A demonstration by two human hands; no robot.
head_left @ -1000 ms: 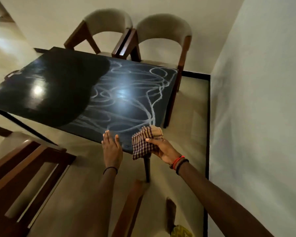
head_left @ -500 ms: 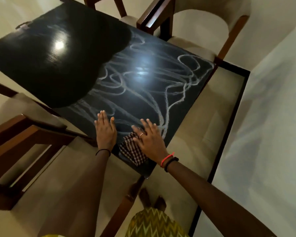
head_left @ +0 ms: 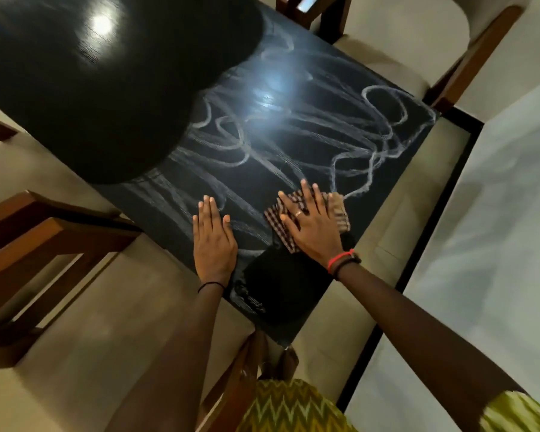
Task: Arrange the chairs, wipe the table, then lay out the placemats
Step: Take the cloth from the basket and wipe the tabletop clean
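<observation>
A glossy black table (head_left: 122, 98) fills the upper left, its right half streaked with pale wavy wipe marks. My right hand (head_left: 312, 226) lies flat with spread fingers on a checked brown-and-cream cloth (head_left: 278, 222), pressing it onto the tabletop close to the near corner. My left hand (head_left: 214, 241) rests flat on the bare tabletop just left of the cloth, fingers straight and together. A cushioned wooden chair (head_left: 418, 42) stands tucked at the table's far side, top right. Another wooden chair (head_left: 38, 244) stands at the left.
A white wall (head_left: 496, 244) runs close along the right, with a dark skirting strip (head_left: 418, 260) at its foot. A narrow band of beige floor (head_left: 387, 244) lies between table and wall. A wooden chair back (head_left: 231, 378) rises just below the table's near corner.
My right hand brought the cloth from the table's edge onto the top and slid it farther in and to the right. The view has moved closer over the table. My left hand stays flat.
</observation>
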